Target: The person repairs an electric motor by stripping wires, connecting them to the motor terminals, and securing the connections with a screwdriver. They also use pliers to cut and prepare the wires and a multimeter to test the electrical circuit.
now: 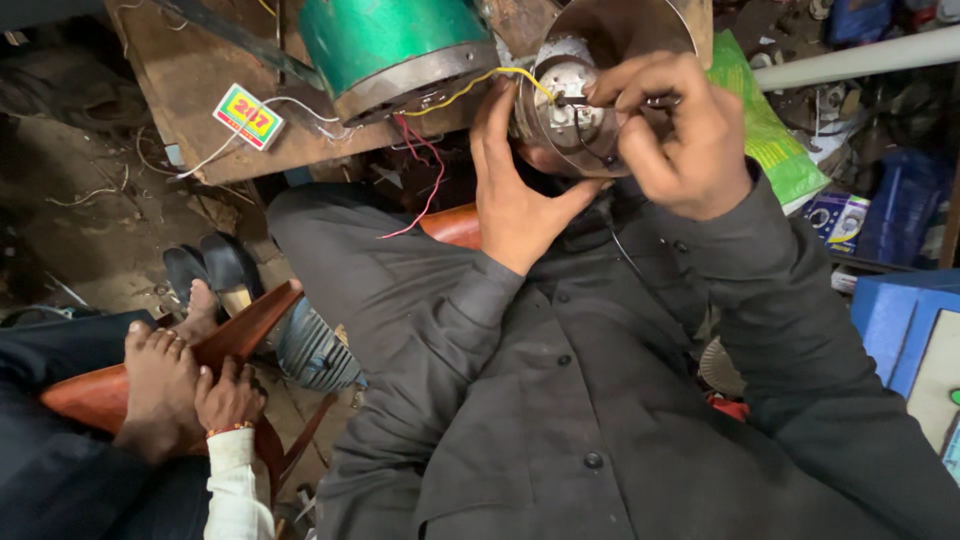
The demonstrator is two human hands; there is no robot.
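Note:
My left hand (515,190) cups the near side of a round metal motor part (568,118) with a pale disc inside and holds it up. My right hand (672,130) pinches something small at the middle of that disc, fingers curled over the rim. A yellow wire (470,86) runs from the part to a green cylindrical motor body (395,45) lying on a brown wooden bench (190,60). Red wires (430,165) hang below the green body. My dark grey buttoned jacket fills the lower view.
Another person sits at lower left, with a bare foot (160,385) and a hand (228,395) on a reddish wooden chair (245,330). A small colourful box (247,116) with a white cord lies on the bench. A green bag (765,130), a white pipe (860,58) and blue boxes (905,320) stand at right.

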